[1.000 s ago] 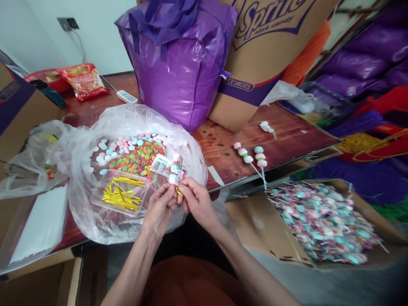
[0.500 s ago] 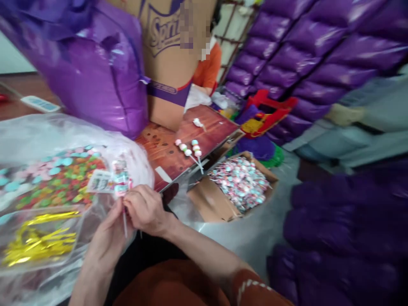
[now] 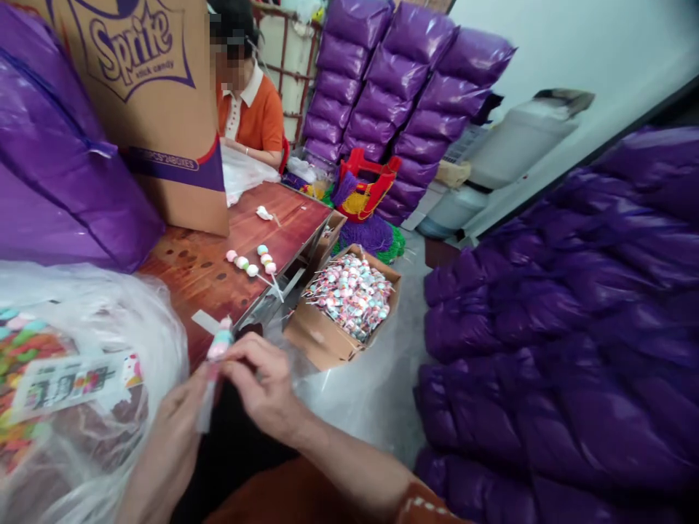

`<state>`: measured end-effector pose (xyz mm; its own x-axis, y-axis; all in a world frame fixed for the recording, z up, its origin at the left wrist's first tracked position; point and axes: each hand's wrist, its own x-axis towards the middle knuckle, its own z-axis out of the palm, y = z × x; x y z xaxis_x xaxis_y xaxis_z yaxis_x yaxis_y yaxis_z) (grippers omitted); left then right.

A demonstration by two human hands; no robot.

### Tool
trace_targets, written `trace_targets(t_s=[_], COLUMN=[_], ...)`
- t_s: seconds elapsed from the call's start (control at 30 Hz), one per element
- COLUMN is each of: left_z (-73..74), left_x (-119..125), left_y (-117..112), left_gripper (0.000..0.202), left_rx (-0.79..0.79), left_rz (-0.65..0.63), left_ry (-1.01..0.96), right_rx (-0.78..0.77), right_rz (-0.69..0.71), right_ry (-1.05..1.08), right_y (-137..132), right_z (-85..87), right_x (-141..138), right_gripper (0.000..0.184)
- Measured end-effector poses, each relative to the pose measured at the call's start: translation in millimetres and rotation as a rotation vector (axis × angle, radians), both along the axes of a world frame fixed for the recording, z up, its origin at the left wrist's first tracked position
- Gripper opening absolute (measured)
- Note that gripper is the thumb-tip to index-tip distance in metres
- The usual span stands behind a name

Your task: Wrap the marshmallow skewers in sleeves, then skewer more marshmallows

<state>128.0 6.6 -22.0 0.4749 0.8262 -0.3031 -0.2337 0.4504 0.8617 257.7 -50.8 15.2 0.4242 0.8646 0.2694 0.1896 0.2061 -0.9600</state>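
Note:
A marshmallow skewer [image 3: 221, 340] in pink, white and pale blue stands nearly upright between my two hands. My left hand [image 3: 178, 418] is closed round its lower end, and a pale, see-through strip hangs below the fingers. With thumb and forefinger, my right hand [image 3: 265, 378] pinches at the base of the lowest marshmallow. Blur hides whether a wrapper covers the sweets. Left of my hands, printed clear wrappers [image 3: 70, 386] lie on a translucent plastic bag [image 3: 158, 306] with colourful gummy sweets [image 3: 27, 356]. Two more marshmallow skewers [image 3: 266, 260] rest on the wooden table [image 3: 186, 258].
An open cardboard box [image 3: 322, 338] full of marshmallow sticks stands on the floor. Purple sacks [image 3: 518, 291] fill the right side and more are stacked behind. A Sprite carton [image 3: 180, 124] and a purple bag [image 3: 70, 167] stand on the table. A person in orange [image 3: 262, 109] sits beyond.
The view has swung to the right. My hands still hold the skewer; the printed wrapper seen by its top no longer shows there. My right hand's fingers have moved up to the marshmallow's base.

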Motion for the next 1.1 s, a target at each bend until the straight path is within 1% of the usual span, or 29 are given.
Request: trace_targets(t_s=[0.03, 0.1, 0.13, 0.17, 0.2, 0.23, 0.3, 0.37, 0.43, 0.47, 0.5, 0.53, 0.57, 0.6, 0.63, 0.7, 0.73, 0.8, 0.83, 0.87, 0.93, 0.97, 1.0, 1.03, 1.1], left_z=[0.9, 3.7, 4.3, 4.2, 3.6, 3.3, 5.1, 9.6, 11.2, 9.3, 5.5, 0.3, -5.7, -11.6, -16.7, -23.2, -24.5, -24.0, -22.7, -21.0, -16.4, -13.6, -10.6, -7.4, -1.4], left_x=[9.9, 29.3, 38.7, 47.4, 54.5, 58.9, 56.9, 38.4, 7.5, -9.5, -25.7, -40.2, -52.1, -61.4, -68.0, -75.0, -76.7, -79.1, -80.3, -81.4, -82.6, -82.0, -80.2, -77.2, -68.3], left_y=[-6.7, -20.8, -26.3, -30.0, -31.6, -31.5, -26.6, -15.1, 5.2, 18.2, 31.8, 45.0, 56.6, 65.9, 72.5, 78.9, 79.6, 78.4, 76.9, 74.9, 69.0, 65.0, 60.2, 54.7, 42.0], left_gripper=[0.017, 0.017, 0.014, 0.011, 0.01, 0.01, 0.009, 0.006, 0.011, 0.013, 0.01, 0.009, 0.013, 0.014, 0.014, 0.006, 0.006, 0.011, 0.012, 0.014, 0.017, 0.019, 0.02, 0.021, 0.019], left_rx=[-0.004, 0.056, 0.08, 0.103, 0.131, 0.187, 0.311, 0.445, 0.584, 0.625, 0.628, 0.636, 0.632, 0.626, 0.625, 0.614, 0.609, 0.596, 0.59, 0.586, 0.587, 0.598, 0.62, 0.65, 0.718], left_rz=[-0.015, 0.058, 0.057, 0.019, 0.018, 0.027, 0.049, 0.132, 0.304, 0.425, 0.502, 0.502, 0.516, 0.519, 0.495, 0.457, 0.445, 0.46, 0.486, 0.518, 0.585, 0.605, 0.611, 0.599, 0.55], left_ry=[0.05, 0.083, 0.086, 0.101, 0.121, 0.165, 0.256, 0.35, 0.509, 0.62, 0.751, 0.891, 1.037, 1.158, 1.248, 1.352, 1.362, 1.307, 1.25, 1.183, 1.054, 0.999, 0.949, 0.901, 0.811], right_rx=[-0.06, -0.19, -0.239, -0.287, -0.333, -0.355, -0.343, -0.314, -0.271, -0.288, -0.343, -0.388, -0.435, -0.477, -0.503, -0.523, -0.511, -0.45, -0.378, -0.298, -0.227, -0.203, -0.164, -0.133, -0.146], right_rz=[-0.016, -0.017, -0.015, 0.033, 0.055, 0.021, -0.117, -0.274, -0.434, -0.549, -0.69, -0.738, -0.761, -0.777, -0.772, -0.763, -0.752, -0.7, -0.634, -0.52, -0.458, -0.386, -0.235, -0.106, 0.101], right_ry=[0.068, 0.192, 0.229, 0.241, 0.264, 0.303, 0.403, 0.488, 0.577, 0.619, 0.639, 0.642, 0.648, 0.643, 0.633, 0.607, 0.578, 0.477, 0.337, 0.179, 0.091, 0.063, 0.028, 0.03, 0.135], right_y=[-10.2, -30.6, -39.3, -46.2, -51.1, -53.9, -53.5, -46.4, -35.3, -29.3, -23.4, -17.9, -12.7, -8.0, -3.8, 2.5, 4.6, 6.9, 7.8, 9.0, 14.2, 18.7, 24.5, 31.5, 47.5], right_z=[-4.0, -18.2, -27.7, -38.1, -48.5, -58.3, -74.7, -87.2, -98.0, -103.2, -108.4, -113.6, -118.8, -123.8, -128.5, -135.3, -136.7, -133.4, -128.4, -121.3, -102.0, -91.0, -80.0, -69.7, -53.3], right_x=[3.7, 9.8, 12.9, 16.6, 21.1, 27.0, 45.3, 75.3, 115.9, 137.6, 157.9, 175.1, 187.6, 194.3, 194.8, 178.4, 163.0, 123.7, 101.9, 80.1, 38.4, 19.6, 2.5, -12.7, -36.8], right_gripper=[0.018, 0.026, 0.033, 0.038, 0.037, 0.033, 0.029, 0.028, 0.026, 0.027, 0.026, 0.024, 0.024, 0.022, 0.018, 0.013, 0.016, 0.02, 0.019, 0.021, 0.02, 0.019, 0.018, 0.018, 0.019])
